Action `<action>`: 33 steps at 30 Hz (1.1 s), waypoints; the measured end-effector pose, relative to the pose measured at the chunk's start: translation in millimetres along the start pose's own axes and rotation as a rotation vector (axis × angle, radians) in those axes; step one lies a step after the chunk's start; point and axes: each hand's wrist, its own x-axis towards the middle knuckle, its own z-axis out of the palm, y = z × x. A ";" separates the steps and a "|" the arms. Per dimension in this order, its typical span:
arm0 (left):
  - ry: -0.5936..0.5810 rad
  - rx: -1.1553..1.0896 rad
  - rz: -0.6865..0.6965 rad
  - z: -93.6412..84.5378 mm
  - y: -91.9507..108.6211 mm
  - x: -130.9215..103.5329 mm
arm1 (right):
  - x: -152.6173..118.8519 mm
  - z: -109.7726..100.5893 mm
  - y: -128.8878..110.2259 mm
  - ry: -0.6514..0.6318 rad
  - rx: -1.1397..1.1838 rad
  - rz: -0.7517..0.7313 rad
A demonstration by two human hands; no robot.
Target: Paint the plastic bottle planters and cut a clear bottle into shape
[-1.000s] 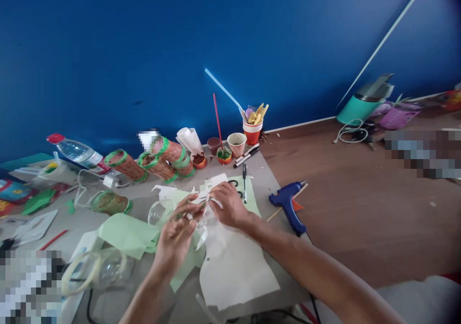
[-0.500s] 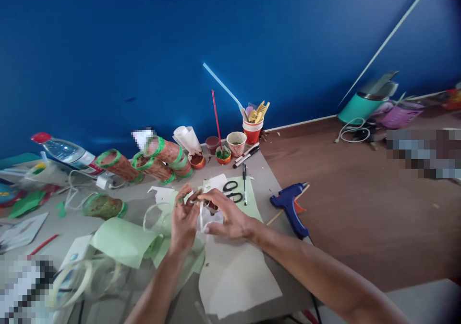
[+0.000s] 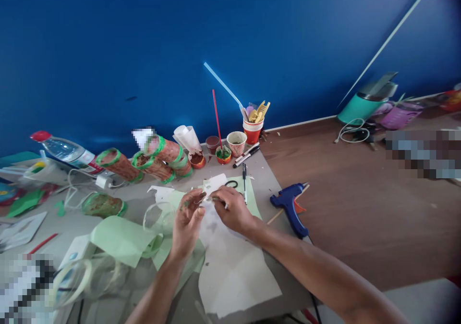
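My left hand (image 3: pixel 186 223) is half curled above the white paper (image 3: pixel 234 276), its fingers pointing right and its thumb a little apart from them. A thin, pale piece (image 3: pixel 202 200) shows at its fingertips, too small to name. My right hand (image 3: pixel 232 209) meets it from the right, fingers bent and pinched around something I cannot make out. Green smears mark the left fingers. Just behind the hands lie black-handled scissors (image 3: pixel 231 183), partly covered by the right hand, and a pen (image 3: pixel 245 182) on light green paper (image 3: pixel 254 204).
A blue glue gun (image 3: pixel 291 206) lies right of the hands. Brown tubes with green rims (image 3: pixel 154 168), paint cups (image 3: pixel 224 155) and a plastic bottle (image 3: pixel 68 151) stand along the blue wall. Rolled green paper (image 3: pixel 122 240) and tape rolls (image 3: pixel 72 283) are at left.
The white, brown-marked piece between my hands has dropped out of clear sight. My right hand has turned over, its fingers now curled, and covers more of the scissors. My left thumb shows plainly.
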 end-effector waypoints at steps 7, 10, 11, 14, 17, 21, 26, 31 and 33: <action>0.011 0.340 0.138 1.7 7.5 -2.4 | -3.3 1.0 -1.6 -0.031 -0.130 -0.149; -0.026 0.356 0.168 0.7 10.6 -3.8 | -1.8 -5.1 -2.9 -0.082 0.115 -0.130; -0.044 0.350 0.174 0.3 11.8 -3.9 | -1.0 -7.2 -3.1 -0.123 0.259 -0.100; -0.043 0.314 0.196 -1.7 14.4 -3.4 | 2.4 -10.5 -1.4 -0.216 0.788 0.075; -0.015 0.207 0.201 -4.4 14.3 -3.2 | 6.4 -9.6 4.4 -0.199 1.220 0.266; -0.219 0.148 0.172 -4.5 19.8 -8.6 | 10.3 -9.1 12.6 -0.075 1.411 0.412; -1.074 0.004 0.015 3.9 42.3 -20.5 | 11.8 -10.4 14.9 -0.013 1.478 0.513; -1.397 -0.046 0.060 19.2 53.9 -22.0 | 12.0 -7.3 16.3 -0.009 1.442 0.551; -1.478 -0.161 0.120 21.0 52.5 -20.4 | 11.4 -6.3 17.1 -0.018 1.417 0.544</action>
